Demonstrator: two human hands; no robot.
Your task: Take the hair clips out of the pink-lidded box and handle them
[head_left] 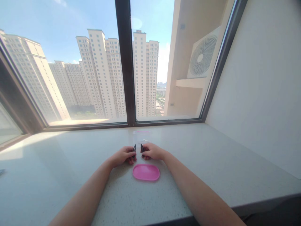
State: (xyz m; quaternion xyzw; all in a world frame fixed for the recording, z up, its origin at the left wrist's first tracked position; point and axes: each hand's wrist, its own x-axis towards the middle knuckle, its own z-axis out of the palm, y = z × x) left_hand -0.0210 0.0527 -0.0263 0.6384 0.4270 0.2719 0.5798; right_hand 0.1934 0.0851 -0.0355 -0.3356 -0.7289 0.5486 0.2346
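Two small black hair clips are held upright, one in each hand, a short gap apart. My left hand (127, 154) pinches one black hair clip (134, 148) between thumb and fingers. Facing it, my right hand (150, 151) grips the other black hair clip (142, 148) the same way. Just in front of both hands, nearer to me, lies a pink oval tray (146, 172) with a raised rim and nothing in it. Behind the hands, a clear plastic bag (141, 132) with a pinkish strip lies flat, partly hidden.
The pale speckled counter (70, 175) runs to a dark-framed window (130, 124) at the back. A white wall (256, 88) bounds the right side. The counter's dark front edge (265, 201) shows at lower right. A small object (2, 171) lies at the far left.
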